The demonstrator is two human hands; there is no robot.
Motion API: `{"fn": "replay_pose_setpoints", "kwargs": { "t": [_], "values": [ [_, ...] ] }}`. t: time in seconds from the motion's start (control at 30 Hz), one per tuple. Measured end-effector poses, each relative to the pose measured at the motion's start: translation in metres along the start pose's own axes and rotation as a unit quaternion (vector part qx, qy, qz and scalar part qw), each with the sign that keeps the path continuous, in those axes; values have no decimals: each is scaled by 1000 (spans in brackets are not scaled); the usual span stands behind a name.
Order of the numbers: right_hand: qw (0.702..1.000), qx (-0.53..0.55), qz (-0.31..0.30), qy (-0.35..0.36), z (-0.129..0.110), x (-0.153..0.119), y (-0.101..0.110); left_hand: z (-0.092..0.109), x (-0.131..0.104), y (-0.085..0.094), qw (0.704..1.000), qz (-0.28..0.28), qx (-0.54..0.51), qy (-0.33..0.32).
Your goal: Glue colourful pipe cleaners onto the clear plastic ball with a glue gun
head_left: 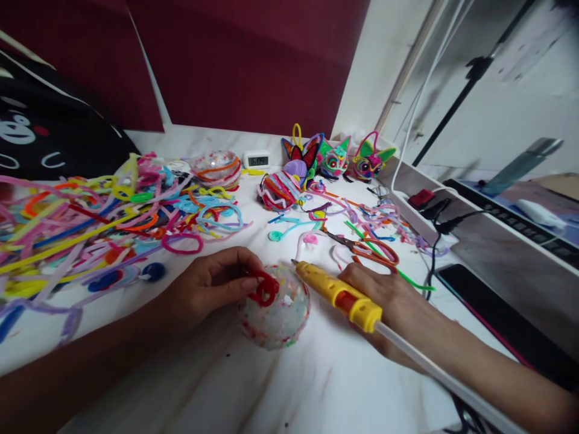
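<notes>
2 full hands: my left hand [219,278] pinches the light, soft-looking red pipe-cleaner coil [268,290] by its edge, at the clear ball [286,316] on the counter [190,392]; my right hand [382,295] grips the glue gun [332,292].

White marbled table [208,392]: heaped pipe cleaners [81,237], clear ball [278,322], orange-handled scissors [355,245], small clock [256,160]

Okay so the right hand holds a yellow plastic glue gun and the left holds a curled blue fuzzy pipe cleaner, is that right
Not quite: the head view shows the left hand holding a curled red fuzzy pipe cleaner, not a blue one. The rest stands.
</notes>
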State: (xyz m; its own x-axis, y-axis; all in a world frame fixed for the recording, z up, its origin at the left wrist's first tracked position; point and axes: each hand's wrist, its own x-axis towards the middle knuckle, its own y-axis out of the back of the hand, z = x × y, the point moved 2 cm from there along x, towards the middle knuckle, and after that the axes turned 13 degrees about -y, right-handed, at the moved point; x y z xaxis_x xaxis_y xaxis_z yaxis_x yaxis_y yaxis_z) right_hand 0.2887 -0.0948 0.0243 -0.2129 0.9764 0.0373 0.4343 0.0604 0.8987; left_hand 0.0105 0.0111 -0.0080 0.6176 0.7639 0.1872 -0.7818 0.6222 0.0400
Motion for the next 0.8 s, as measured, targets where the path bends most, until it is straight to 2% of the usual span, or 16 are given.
{"fn": "replay_pose_setpoints", "kwargs": {
  "t": [0.13,0.2,0.27,0.33,0.43,0.53,0.67,0.8],
  "values": [
    [989,-126,-55,-61,4,10,-1,-4,-3,-2,1000,25,-3,-17],
    [984,-140,-79,-77,9,11,-1,-2,-5,-4,999,37,14,-35],
    [989,-121,-70,-56,11,10,3,4,-5,-7,997,44,42,-52],
    [995,-89,-33,-13,8,6,9,10,-4,-10,994,52,67,-71],
    [999,-11,18,26,-9,4,17,18,-3,-13,990,57,87,-96],
    [997,70,11,5,-36,12,19,25,-3,-15,986,46,108,-114],
    [996,90,1,-2,-64,35,10,28,-4,-17,980,20,141,-135],
    [994,104,10,14,-71,50,-1,24,-6,-18,976,-6,151,-156]
  ]
}}
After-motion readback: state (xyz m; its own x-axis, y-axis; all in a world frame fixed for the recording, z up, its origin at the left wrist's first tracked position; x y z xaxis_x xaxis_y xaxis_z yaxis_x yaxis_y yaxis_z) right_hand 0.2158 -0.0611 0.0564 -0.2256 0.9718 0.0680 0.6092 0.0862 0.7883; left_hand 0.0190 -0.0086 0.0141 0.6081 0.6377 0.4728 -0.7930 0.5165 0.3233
